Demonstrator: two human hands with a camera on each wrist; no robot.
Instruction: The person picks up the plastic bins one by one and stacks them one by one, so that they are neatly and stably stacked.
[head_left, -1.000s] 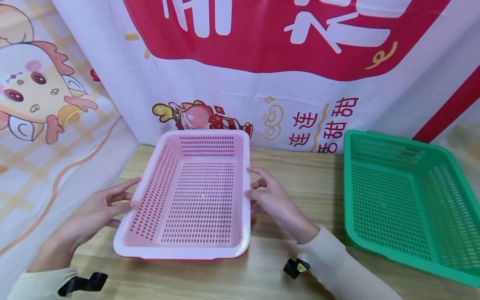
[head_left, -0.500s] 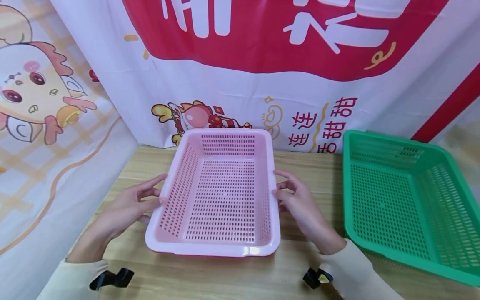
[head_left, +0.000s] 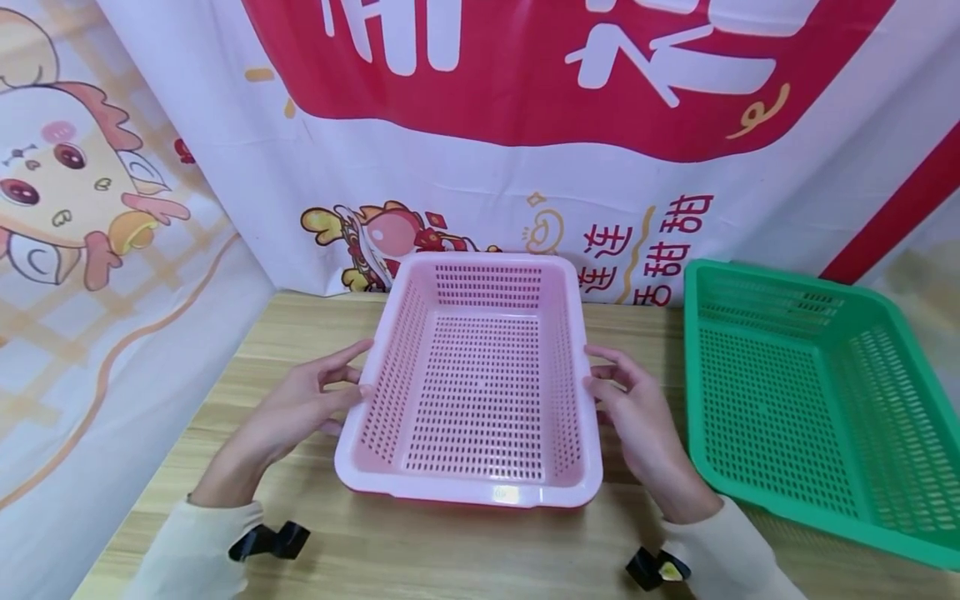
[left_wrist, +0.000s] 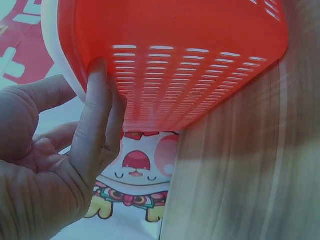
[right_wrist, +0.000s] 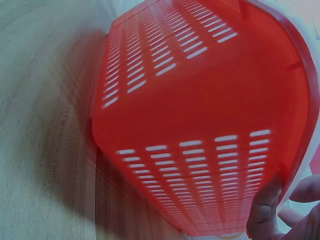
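A rectangular plastic basket (head_left: 480, 392), pink inside and red outside, stands upright at the middle of the wooden table, its slotted floor bare. My left hand (head_left: 303, 408) holds the left rim, thumb on the rim and other fingers underneath. In the left wrist view, the left hand's fingers (left_wrist: 92, 120) press the red outer wall (left_wrist: 165, 75) just below the rim. On the opposite side my right hand (head_left: 637, 417) grips the right rim the same way. Only part of the right hand (right_wrist: 267, 210) shows in the right wrist view, at the lower right corner.
A green slotted basket (head_left: 765, 408) stands on the right of the table, a short gap from my right hand. A printed red and white cloth (head_left: 465, 183) hangs behind the table (head_left: 420, 550). More printed cloth (head_left: 150, 250) covers the left side.
Both hands have moved the pink basket to the right across the table, keeping their hold on its side rims. The green basket has stayed in place.
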